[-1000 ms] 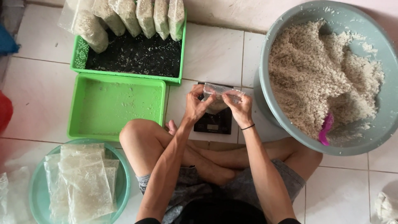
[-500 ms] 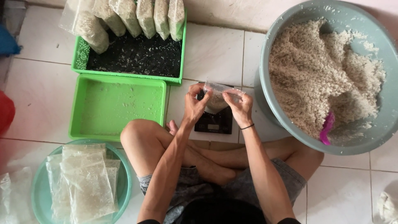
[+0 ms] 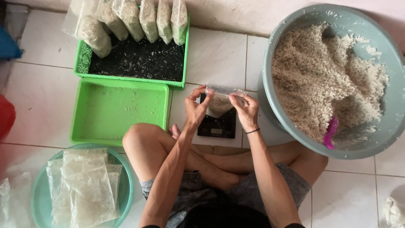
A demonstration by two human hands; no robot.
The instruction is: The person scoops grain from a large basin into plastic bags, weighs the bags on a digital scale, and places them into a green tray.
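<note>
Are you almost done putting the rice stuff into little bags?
Not nearly. Done: five filled bags stand in the far green tray. In hand: the left hand and right hand hold a partly filled bag over the black scale. Left: the grey basin is heaped, empty bags wait.

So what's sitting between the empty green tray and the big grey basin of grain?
In the head view, a black scale lies between the green tray and the grey basin, with both hands holding a small clear bag over it.

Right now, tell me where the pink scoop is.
In the head view the pink scoop is at the right, stuck in the grain near the lower rim of the grey basin, right of the scale.
</note>
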